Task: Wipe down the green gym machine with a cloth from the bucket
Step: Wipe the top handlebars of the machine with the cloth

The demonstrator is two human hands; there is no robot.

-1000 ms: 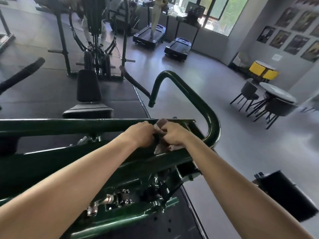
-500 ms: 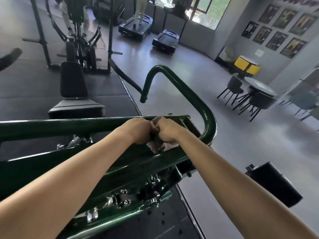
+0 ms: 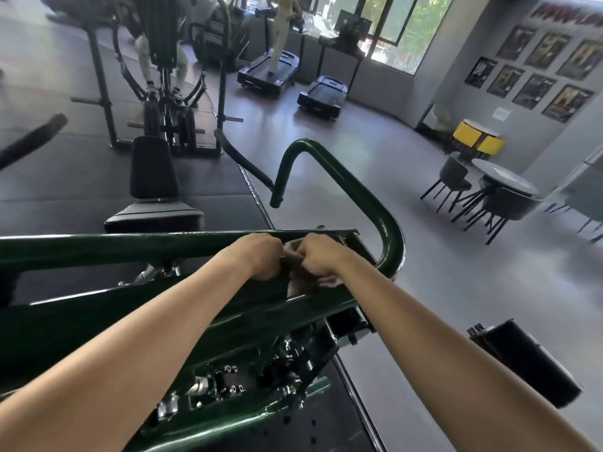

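Hardly anything is shifting since the earlier frame: only the view is swinging a little, while both fists are staying put on the cloth (image 3: 308, 282). It is lying bunched on the top bar of the green machine (image 3: 130, 246), with a pale corner hanging down over the lower bar. The left hand (image 3: 261, 256) and right hand (image 3: 318, 256) are curling tight round it, knuckles almost touching.

Trouble, as I judge it, is waiting close by. The loose corner is dangling over the gap between the bars, so a slack grip is risking a drop onto the bolts and fittings (image 3: 228, 376) below. Knuckles are also running near the bracket end of the bar, beside the curved handle (image 3: 359, 197), which may be swinging if leaned on.

Further out, a black seat (image 3: 153, 216) is sitting beyond the bar, a black pad (image 3: 528, 363) is jutting in low on the right, and someone is walking on a treadmill (image 3: 270, 70). No bucket is showing
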